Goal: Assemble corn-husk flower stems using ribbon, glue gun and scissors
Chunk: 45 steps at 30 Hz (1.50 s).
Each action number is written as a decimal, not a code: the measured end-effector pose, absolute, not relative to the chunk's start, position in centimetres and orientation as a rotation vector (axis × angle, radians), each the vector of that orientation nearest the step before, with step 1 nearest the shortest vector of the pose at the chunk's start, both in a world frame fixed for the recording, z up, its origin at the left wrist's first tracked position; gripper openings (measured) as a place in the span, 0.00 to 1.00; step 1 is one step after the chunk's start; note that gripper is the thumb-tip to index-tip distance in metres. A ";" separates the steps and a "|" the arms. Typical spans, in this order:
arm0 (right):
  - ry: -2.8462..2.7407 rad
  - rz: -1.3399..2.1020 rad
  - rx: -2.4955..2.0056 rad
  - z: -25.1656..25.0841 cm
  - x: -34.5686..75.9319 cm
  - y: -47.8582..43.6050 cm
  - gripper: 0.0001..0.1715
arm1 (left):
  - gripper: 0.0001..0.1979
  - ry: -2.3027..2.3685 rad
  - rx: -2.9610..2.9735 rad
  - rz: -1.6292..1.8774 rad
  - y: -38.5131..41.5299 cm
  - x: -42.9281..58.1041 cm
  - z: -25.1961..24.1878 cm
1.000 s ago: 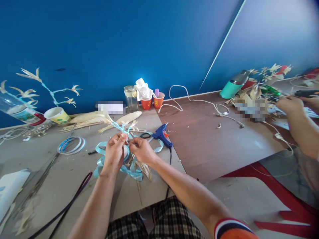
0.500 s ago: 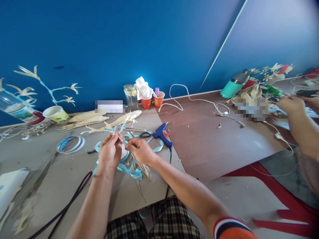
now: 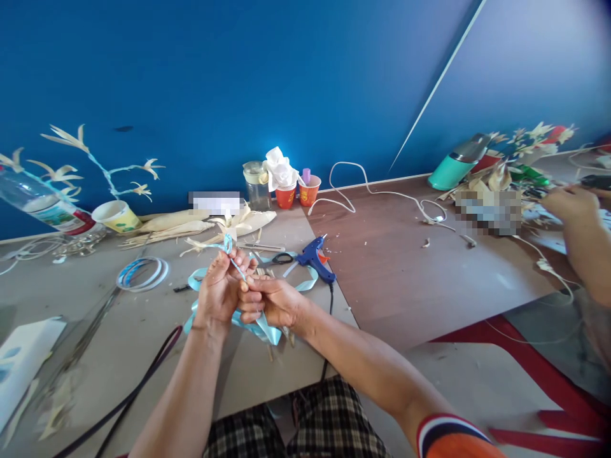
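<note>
My left hand (image 3: 218, 289) pinches a flower stem (image 3: 237, 266) wrapped in light blue ribbon, just below its looped top. Pale, dried husk-like flowers (image 3: 235, 224) spread from the upper end. Closed around the lower part of the stem, my right hand (image 3: 275, 300) has its thumb and fingertips pressed together close to my left fingers. A loose length of light blue ribbon (image 3: 268, 332) hangs below the right hand and lies on the table. The exact grip on the ribbon is hidden by the fingers.
A blue glue gun (image 3: 315, 259) lies right of my hands, its cord running down the table. Ribbon rolls (image 3: 142, 275) and a paper cup (image 3: 116, 216) are on the left. Red cups (image 3: 286, 196) stand by the wall. A co-worker's hand (image 3: 570, 205) is at far right.
My right hand has turned and closed more fully around the lower stem, nearer my left hand. The flower end now stands more upright. The view has shifted slightly left.
</note>
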State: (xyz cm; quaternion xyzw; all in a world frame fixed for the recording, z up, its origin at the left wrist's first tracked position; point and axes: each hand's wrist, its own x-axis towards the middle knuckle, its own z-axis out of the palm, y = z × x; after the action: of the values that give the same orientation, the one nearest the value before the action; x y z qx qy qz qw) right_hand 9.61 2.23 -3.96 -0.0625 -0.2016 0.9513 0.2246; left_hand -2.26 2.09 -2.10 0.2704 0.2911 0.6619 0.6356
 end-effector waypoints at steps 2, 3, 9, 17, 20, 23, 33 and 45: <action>-0.540 2.656 -0.108 -3.9 9.7 2.1 0.11 | 0.13 0.615 0.625 1.506 1.8 -2.1 -2.0; -0.540 2.665 -0.088 -3.9 9.7 2.0 0.12 | 0.12 0.589 0.617 1.503 1.7 -2.0 -2.0; -0.661 2.590 -0.139 -3.9 9.4 1.9 0.18 | 0.11 0.532 0.576 1.427 1.6 -1.9 -2.5; -0.846 2.003 -0.600 -4.6 8.6 2.7 0.08 | 0.13 0.811 0.674 1.527 2.3 -1.5 -3.0; -1.119 1.677 -0.687 -4.5 9.0 2.9 0.07 | 0.13 0.908 0.740 1.543 2.3 -1.4 -3.3; -1.431 1.319 -0.801 -4.4 9.5 2.9 0.06 | 0.11 1.056 0.783 1.558 2.4 -1.5 -3.6; -1.833 0.431 -1.073 -5.2 9.8 3.0 0.11 | 0.12 1.256 0.933 1.503 1.8 -0.5 -3.7; -1.035 1.859 -0.722 -5.0 8.6 3.3 0.14 | 0.09 0.983 0.614 1.664 2.7 -2.0 -3.3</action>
State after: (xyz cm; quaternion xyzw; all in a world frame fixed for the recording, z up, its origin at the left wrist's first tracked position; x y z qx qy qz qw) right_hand 8.63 3.31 -4.99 -0.2899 -0.4153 0.7459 0.4326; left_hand -1.95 2.71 -3.28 0.2569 0.4115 0.6966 0.5286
